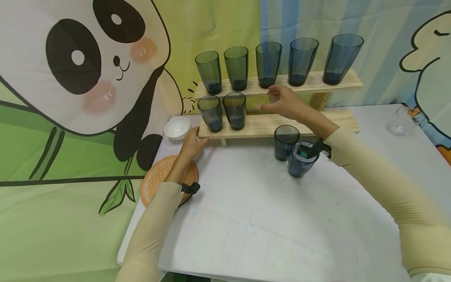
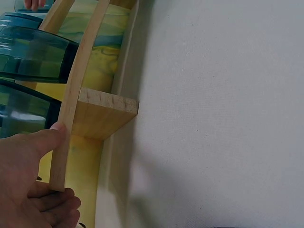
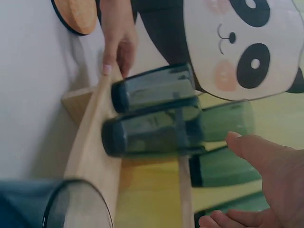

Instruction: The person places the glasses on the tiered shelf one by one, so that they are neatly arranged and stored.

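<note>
My left hand pinches the left end of the lower board of a wooden two-tier shelf; in the left wrist view its thumb lies on the board's top face and the fingers curl below. Two dark tinted glasses, one near that end and another beside it, stand upright on this board. My right hand hovers over the lower board, right of the two glasses, thumb and fingers spread with nothing between them. In the right wrist view the thumb overlaps the glasses behind.
Several taller tinted glasses line the upper board. Two tinted glasses, one behind another, stand on the white table under my right forearm. A white bowl, orange round plate and clear glass cup lie around.
</note>
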{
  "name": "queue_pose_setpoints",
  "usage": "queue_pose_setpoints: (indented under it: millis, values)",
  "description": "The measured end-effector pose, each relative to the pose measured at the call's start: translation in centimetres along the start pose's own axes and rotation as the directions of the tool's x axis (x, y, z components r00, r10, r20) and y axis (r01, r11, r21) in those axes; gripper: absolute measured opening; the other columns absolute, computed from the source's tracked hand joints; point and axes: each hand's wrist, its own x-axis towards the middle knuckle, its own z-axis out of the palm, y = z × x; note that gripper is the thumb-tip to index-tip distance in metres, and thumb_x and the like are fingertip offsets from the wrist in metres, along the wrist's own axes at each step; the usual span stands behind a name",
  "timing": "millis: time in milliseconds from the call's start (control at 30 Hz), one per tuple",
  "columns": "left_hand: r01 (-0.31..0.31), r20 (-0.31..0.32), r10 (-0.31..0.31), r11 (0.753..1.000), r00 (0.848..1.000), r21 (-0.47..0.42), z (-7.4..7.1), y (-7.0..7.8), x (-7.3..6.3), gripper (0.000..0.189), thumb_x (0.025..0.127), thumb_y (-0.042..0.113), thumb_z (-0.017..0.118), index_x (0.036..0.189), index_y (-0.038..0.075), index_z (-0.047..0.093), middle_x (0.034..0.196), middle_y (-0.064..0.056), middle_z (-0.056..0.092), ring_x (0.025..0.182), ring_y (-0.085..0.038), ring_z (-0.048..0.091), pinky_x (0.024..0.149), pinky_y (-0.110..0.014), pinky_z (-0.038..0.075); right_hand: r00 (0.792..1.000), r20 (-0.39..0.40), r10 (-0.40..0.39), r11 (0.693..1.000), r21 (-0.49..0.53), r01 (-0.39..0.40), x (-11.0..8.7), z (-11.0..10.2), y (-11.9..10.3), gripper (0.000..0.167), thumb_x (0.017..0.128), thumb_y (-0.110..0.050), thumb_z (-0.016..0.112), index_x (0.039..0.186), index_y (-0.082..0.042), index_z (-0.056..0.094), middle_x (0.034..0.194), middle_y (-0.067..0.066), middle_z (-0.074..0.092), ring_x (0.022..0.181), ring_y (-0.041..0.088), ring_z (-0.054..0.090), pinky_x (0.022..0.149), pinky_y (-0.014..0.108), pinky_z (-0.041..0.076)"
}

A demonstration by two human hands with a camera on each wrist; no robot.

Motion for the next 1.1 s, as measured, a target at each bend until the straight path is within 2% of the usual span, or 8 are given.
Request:
queue_pose_setpoints:
  millis: [267,500,633,700,767,833,900,1100]
  values:
    - [0.013,0.003,-0.013,1.0,1.0,-0.008,0.0,-0.3,-0.2,0.083,0.1,0.044,0.071,0.159,-0.004,0.036,0.159,-0.026,0.044,0.15,-0.041,0.04,0.126,-0.053,0.031,0.993,-0.121,0.004,1.0,-0.022,-0.006,-4.5,-3.2,3.2,0.09,0.102,-0.057,0.063,0.166,-0.004,0.028,0.166,0.022,0.037,0.152,0.04,0.039,0.12,0.059,0.038]
    - [0.015,0.01,-0.015,1.0,1.0,-0.006,0.2,-0.4,-0.3,0.083,0.101,0.043,0.071,0.159,-0.005,0.036,0.159,-0.027,0.044,0.15,-0.041,0.041,0.126,-0.053,0.031,0.977,-0.211,0.024,0.996,-0.084,-0.042,-8.2,-3.5,6.3,0.089,0.101,-0.062,0.06,0.161,0.0,0.037,0.157,0.025,0.049,0.146,0.043,0.046,0.116,0.065,0.039]
    - [0.013,0.006,-0.013,1.0,1.0,-0.02,0.3,-0.4,-0.3,0.083,0.101,0.044,0.071,0.158,-0.004,0.037,0.158,-0.026,0.045,0.149,-0.041,0.042,0.125,-0.053,0.032,0.971,-0.24,0.008,0.999,-0.044,-0.019,-10.1,-3.1,8.3,0.082,0.103,-0.057,0.06,0.16,-0.001,0.039,0.158,0.023,0.05,0.147,0.043,0.044,0.117,0.065,0.037]
    - [0.012,0.004,-0.012,1.0,1.0,-0.025,0.3,-0.5,-0.4,0.083,0.101,0.044,0.071,0.158,-0.004,0.037,0.158,-0.026,0.045,0.149,-0.041,0.042,0.125,-0.053,0.032,0.967,-0.253,0.007,1.0,-0.014,-0.011,-11.0,-2.6,9.4,0.077,0.105,-0.054,0.059,0.16,-0.004,0.04,0.159,0.02,0.049,0.148,0.04,0.044,0.118,0.057,0.04]
    - [0.013,0.002,-0.012,1.0,1.0,-0.025,0.4,-0.4,-0.4,0.082,0.101,0.044,0.071,0.158,-0.004,0.037,0.158,-0.026,0.044,0.149,-0.041,0.042,0.125,-0.054,0.033,0.965,-0.261,0.002,1.0,0.015,0.002,-11.9,-2.0,10.6,0.073,0.107,-0.051,0.057,0.161,-0.006,0.039,0.16,0.019,0.048,0.148,0.038,0.044,0.117,0.037,0.043]
    - [0.008,-0.001,-0.008,1.0,1.0,-0.02,0.3,-0.3,-0.4,0.082,0.101,0.044,0.071,0.158,-0.005,0.037,0.157,-0.026,0.044,0.149,-0.041,0.042,0.125,-0.053,0.033,0.966,-0.259,-0.005,0.999,0.03,0.013,-12.8,-1.3,11.7,0.07,0.108,-0.047,0.056,0.162,-0.007,0.037,0.16,0.018,0.047,0.147,0.037,0.046,0.108,0.017,0.044]
    - [0.001,-0.003,-0.001,1.0,1.0,-0.017,0.3,-0.2,-0.4,0.082,0.101,0.043,0.071,0.157,-0.005,0.037,0.157,-0.026,0.044,0.149,-0.041,0.042,0.125,-0.053,0.032,0.968,-0.251,-0.022,0.998,0.052,0.036,-13.6,-0.5,12.7,0.067,0.109,-0.041,0.058,0.162,-0.006,0.036,0.16,0.019,0.047,0.146,0.036,0.046,0.097,0.004,0.041]
    - [-0.011,-0.006,0.011,1.0,1.0,-0.026,0.2,-0.2,-0.1,0.081,0.1,0.042,0.072,0.157,-0.005,0.038,0.157,-0.026,0.045,0.148,-0.041,0.043,0.125,-0.053,0.033,0.971,-0.214,-0.107,0.981,0.136,0.138,-15.1,2.1,15.4,0.071,0.101,-0.013,0.073,0.16,-0.001,0.035,0.161,0.02,0.041,0.151,0.033,0.04,0.11,0.007,0.038]
